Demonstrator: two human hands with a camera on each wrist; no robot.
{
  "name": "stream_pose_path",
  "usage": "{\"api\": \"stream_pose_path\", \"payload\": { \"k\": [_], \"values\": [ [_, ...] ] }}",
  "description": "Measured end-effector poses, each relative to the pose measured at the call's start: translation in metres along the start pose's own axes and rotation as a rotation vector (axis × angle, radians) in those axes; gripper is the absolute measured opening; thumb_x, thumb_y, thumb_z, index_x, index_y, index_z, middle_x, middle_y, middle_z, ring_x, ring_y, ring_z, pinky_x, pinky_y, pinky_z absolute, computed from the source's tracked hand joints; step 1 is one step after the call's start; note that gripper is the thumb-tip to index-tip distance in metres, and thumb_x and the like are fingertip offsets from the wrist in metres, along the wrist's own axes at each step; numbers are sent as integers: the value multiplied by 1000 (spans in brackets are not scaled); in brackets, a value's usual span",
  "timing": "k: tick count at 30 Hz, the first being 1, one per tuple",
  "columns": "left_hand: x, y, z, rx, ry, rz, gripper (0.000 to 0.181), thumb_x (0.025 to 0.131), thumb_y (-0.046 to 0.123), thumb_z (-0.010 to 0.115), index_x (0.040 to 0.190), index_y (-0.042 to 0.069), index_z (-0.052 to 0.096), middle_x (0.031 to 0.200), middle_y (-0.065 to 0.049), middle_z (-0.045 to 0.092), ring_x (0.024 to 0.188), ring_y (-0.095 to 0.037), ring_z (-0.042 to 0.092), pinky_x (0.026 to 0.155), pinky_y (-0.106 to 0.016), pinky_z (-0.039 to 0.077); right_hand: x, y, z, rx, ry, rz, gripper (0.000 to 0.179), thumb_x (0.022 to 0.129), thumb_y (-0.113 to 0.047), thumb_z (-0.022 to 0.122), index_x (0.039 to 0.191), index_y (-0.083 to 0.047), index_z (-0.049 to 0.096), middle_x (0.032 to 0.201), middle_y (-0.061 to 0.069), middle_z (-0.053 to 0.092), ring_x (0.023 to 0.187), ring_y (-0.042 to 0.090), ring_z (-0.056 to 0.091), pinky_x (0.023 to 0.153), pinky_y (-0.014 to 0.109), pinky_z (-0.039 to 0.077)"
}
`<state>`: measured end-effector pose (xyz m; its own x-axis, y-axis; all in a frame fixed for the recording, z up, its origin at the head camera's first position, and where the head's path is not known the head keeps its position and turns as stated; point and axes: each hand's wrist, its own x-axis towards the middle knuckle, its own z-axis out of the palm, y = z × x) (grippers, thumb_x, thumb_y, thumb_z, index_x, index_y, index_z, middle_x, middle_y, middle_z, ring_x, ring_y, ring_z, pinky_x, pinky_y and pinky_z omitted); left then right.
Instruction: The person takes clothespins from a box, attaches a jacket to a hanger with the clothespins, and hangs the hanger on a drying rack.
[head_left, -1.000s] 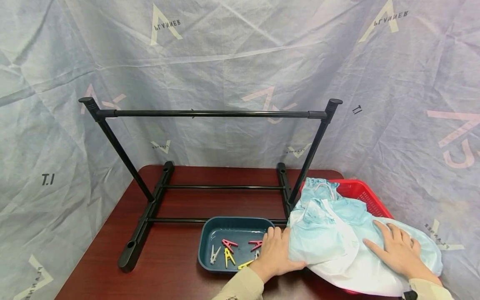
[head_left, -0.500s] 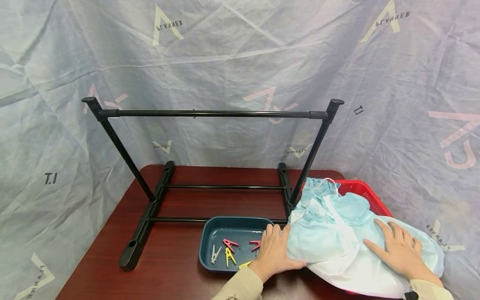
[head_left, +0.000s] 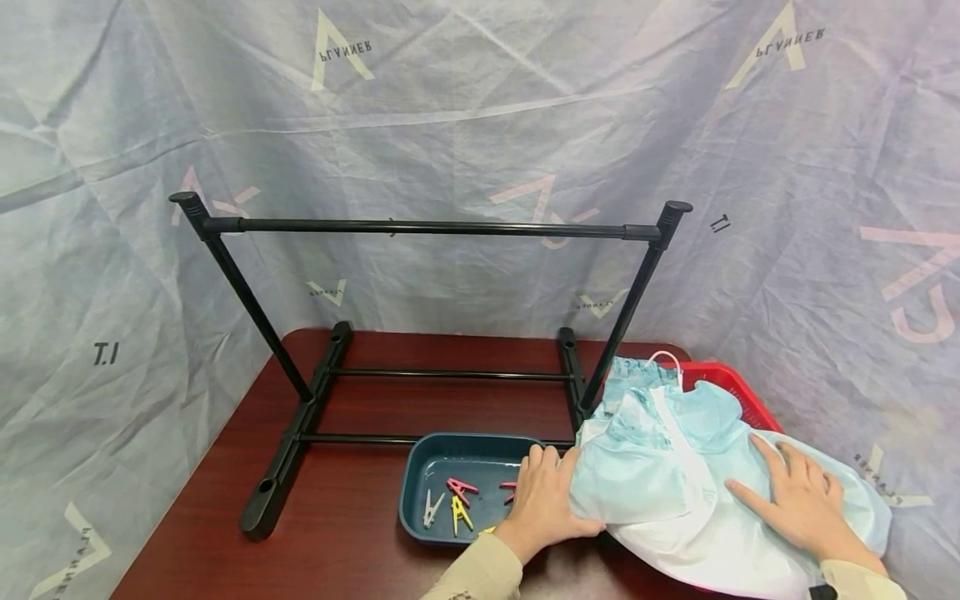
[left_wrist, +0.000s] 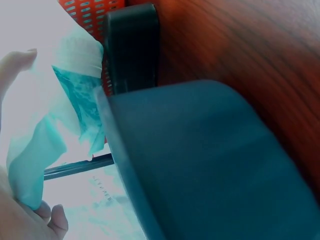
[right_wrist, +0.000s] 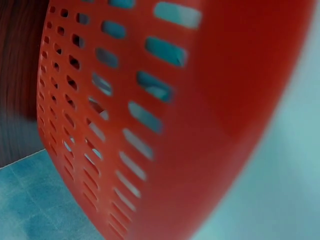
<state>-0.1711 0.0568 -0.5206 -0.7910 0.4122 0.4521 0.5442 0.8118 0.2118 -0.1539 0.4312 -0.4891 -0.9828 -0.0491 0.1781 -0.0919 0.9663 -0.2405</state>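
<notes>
A light blue and white garment (head_left: 645, 475) with a gathered top and a white drawstring loop (head_left: 667, 360) lies heaped over a red perforated basket (head_left: 731, 387). Along its left side rests my left hand (head_left: 538, 500), fingers pointing forward and thumb toward the cloth. The left wrist view shows the fingers (left_wrist: 59, 220) and thumb of that hand beside the fabric. My right hand (head_left: 798, 500) lies flat on the garment's right part, its fingers slightly spread. The right wrist view holds mostly the basket's wall (right_wrist: 190, 125), and the right hand is out of it.
A dark blue tray (head_left: 408, 500) with several clothespins (head_left: 460, 515) sits beside my left hand, which hides its right end. Behind it stands a black rack (head_left: 435, 227) on the reddish-brown table (head_left: 195, 533). A grey printed sheet (head_left: 450, 100) hangs behind and at the sides.
The drawstring loop now stands up more at the garment's top. My left hand has shifted slightly left over the tray's end. My right hand stays in place.
</notes>
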Motion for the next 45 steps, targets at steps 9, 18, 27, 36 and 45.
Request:
{"api": "stream_pose_path", "payload": {
  "k": [9, 18, 27, 36, 45],
  "values": [
    [-1, -4, 1, -16, 49, 30, 100, 54, 72, 83, 133, 16, 57, 92, 1, 48, 83, -14, 34, 65, -23, 24, 0, -1, -1, 3, 13, -11, 89, 92, -53, 62, 157, -9, 19, 138, 37, 26, 123, 59, 24, 90, 75, 10],
    [1, -8, 0, 20, 93, 50, 99, 53, 71, 83, 132, 16, 57, 93, 1, 48, 82, -14, 33, 67, -25, 25, 3, -1, -2, 11, 27, -19, 86, 93, -51, 61, 155, -6, 22, 134, 38, 27, 121, 59, 25, 90, 75, 10],
    [2, -9, -2, 42, 99, 42, 98, 55, 70, 84, 134, 18, 56, 89, 1, 43, 80, -15, 29, 67, -27, 22, 3, -2, -2, 61, 50, -23, 80, 96, -46, 60, 151, 0, 25, 127, 38, 26, 116, 57, 23, 91, 72, 10],
    [2, -9, -1, 41, 114, 38, 100, 54, 69, 85, 134, 17, 57, 91, -1, 43, 80, -15, 29, 67, -28, 23, 5, -4, 1, 77, 70, -9, 75, 97, -45, 58, 145, 4, 29, 122, 38, 25, 113, 57, 23, 88, 72, 11],
    [3, -9, -4, 58, 133, 37, 101, 52, 69, 85, 134, 17, 57, 91, 0, 41, 79, -15, 25, 67, -27, 21, 5, -5, 3, 65, 95, -3, 67, 98, -42, 57, 140, 5, 34, 114, 34, 28, 103, 54, 27, 83, 68, 18]
  ]
}}
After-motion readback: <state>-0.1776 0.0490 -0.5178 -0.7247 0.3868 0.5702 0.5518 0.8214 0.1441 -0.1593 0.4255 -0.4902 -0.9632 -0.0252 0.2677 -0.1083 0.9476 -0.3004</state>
